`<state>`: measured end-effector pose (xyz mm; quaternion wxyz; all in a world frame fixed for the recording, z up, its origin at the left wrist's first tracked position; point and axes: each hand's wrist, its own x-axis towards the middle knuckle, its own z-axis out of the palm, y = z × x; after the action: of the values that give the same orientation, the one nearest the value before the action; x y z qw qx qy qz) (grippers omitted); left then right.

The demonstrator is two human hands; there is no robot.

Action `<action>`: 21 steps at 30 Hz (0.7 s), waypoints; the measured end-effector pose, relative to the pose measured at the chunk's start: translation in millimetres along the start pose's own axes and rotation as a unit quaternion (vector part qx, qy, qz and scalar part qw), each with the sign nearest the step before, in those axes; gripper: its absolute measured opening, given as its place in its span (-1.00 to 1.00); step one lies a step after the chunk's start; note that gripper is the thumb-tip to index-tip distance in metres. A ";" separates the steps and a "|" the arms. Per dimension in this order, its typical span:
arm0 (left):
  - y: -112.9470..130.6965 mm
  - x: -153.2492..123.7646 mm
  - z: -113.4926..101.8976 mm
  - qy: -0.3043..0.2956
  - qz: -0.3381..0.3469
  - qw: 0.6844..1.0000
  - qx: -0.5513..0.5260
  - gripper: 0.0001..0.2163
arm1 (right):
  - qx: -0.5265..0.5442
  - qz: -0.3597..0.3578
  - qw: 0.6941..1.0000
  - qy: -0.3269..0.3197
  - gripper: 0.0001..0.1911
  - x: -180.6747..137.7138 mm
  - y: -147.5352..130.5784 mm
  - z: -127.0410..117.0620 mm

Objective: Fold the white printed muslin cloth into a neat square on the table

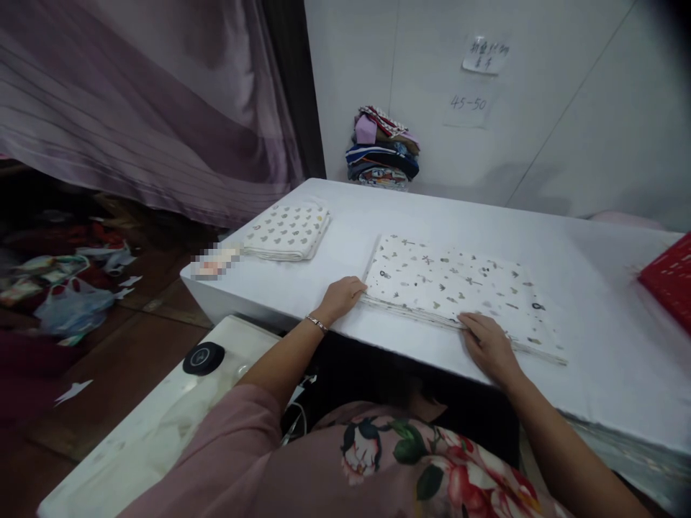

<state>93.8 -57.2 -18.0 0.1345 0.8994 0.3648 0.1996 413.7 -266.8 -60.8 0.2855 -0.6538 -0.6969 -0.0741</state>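
Note:
A folded white cloth [448,280] with small printed figures lies flat on the white table, its layers showing along the near edge. At the near left corner of this cloth, my left hand [341,298] has its fingers closed on the edge. Farther right along the same edge, my right hand [489,347] grips the layers, its fingertips on the top surface and its thumb partly hidden. A second folded white cloth [288,232], with rows of small grey-green motifs, rests to the left, apart from both hands.
The white table [604,302] runs from left to right in front of me. Against the wall stands a pile of folded fabrics [383,147]. A red object [669,280] sits at the right end. A lower white surface [156,403] at left holds a round black item [204,357].

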 end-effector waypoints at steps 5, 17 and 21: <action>-4.7 -6.2 3.0 -0.027 0.018 0.999 0.031 -0.75 | 0.002 0.000 1.000 -0.008 -0.65 0.1 0.3 0.1; -1.8 3.9 -23.8 -0.153 0.069 0.980 0.107 -0.72 | -0.004 0.003 1.000 -0.004 -0.66 0.6 -0.1 0.8; 3.0 10.3 -31.5 -0.187 0.067 0.974 0.113 -0.71 | -0.008 -0.004 1.000 -0.006 -0.66 1.0 -0.4 -0.1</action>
<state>88.0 -49.0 13.7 0.0840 0.9525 0.2925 -0.0061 413.4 -266.1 -60.1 0.2754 -0.6541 -0.7003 -0.0767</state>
